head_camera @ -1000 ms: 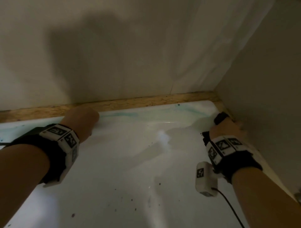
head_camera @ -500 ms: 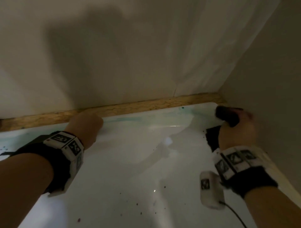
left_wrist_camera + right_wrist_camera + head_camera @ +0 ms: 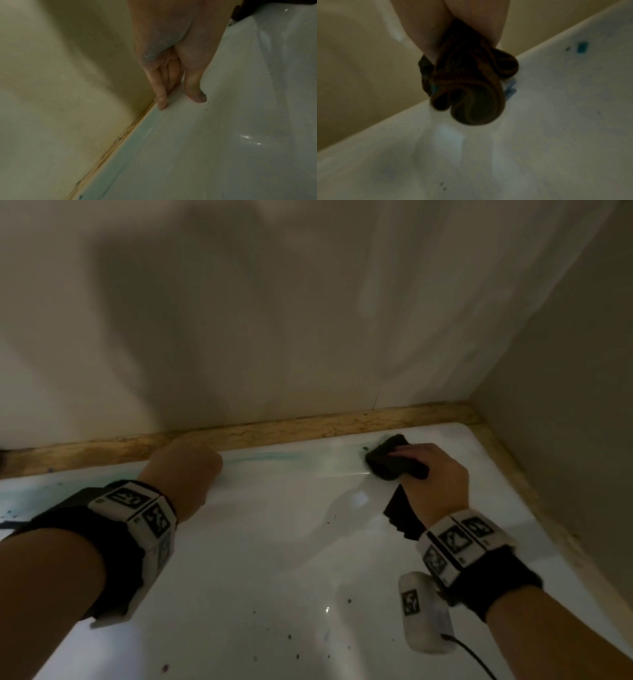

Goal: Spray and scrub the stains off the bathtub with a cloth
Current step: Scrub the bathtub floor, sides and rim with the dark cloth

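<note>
Dim white bathtub (image 3: 274, 542), teal stains (image 3: 270, 457) along far rim: right hand (image 3: 435, 477) clutches bunched dark cloth (image 3: 390, 460) on rim; left hand (image 3: 171, 75) braces, fingers straight—work leftward with firm, short strokes.

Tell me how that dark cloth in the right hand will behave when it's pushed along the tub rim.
Probably floppy: the cloth bunches into soft rolled folds under the right hand, and a loose tail hangs below the palm. Likely light, since one hand wads it easily. It may slide readily, as the bathtub surface looks glossy, with teal smears along the rim.
</note>
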`<act>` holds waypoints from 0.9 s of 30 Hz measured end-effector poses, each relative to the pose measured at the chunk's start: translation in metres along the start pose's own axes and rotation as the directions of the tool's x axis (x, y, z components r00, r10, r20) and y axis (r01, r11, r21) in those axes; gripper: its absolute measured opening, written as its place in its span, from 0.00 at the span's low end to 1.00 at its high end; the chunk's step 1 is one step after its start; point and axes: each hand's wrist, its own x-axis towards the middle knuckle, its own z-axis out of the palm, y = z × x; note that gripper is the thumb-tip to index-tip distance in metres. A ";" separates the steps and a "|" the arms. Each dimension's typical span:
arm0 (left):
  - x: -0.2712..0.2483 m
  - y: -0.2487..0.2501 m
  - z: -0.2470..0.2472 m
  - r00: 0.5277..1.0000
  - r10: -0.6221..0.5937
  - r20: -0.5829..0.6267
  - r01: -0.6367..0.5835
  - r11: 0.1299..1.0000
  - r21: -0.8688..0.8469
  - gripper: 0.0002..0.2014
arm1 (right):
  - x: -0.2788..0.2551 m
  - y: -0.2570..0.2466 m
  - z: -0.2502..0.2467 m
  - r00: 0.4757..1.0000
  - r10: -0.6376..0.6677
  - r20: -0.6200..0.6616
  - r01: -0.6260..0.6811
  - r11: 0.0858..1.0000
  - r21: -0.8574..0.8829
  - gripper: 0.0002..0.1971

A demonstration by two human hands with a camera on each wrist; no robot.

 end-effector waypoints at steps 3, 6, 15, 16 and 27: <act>0.002 -0.001 0.000 1.000 0.020 0.001 -0.020 1.000 0.007 0.14 | 0.008 0.004 -0.010 0.950 0.051 -0.307 -0.046 0.999 0.024 0.16; 0.003 -0.002 -0.001 1.000 0.023 0.016 -0.023 0.999 0.027 0.14 | 0.036 0.010 -0.014 0.958 0.212 -0.193 -0.230 0.970 -0.077 0.18; 0.004 0.000 -0.002 1.000 0.007 0.022 -0.008 1.000 0.017 0.17 | -0.014 -0.033 0.039 0.968 -0.225 0.107 0.235 0.967 -0.099 0.28; 0.004 0.000 -0.002 1.000 0.007 0.021 -0.008 1.000 0.019 0.16 | -0.023 -0.037 0.045 0.960 -0.258 0.108 0.263 0.964 -0.042 0.27; 0.007 -0.004 -0.001 0.999 0.023 0.040 -0.023 1.000 0.003 0.16 | 0.005 0.013 -0.004 0.948 0.081 -0.308 -0.151 0.966 -0.211 0.28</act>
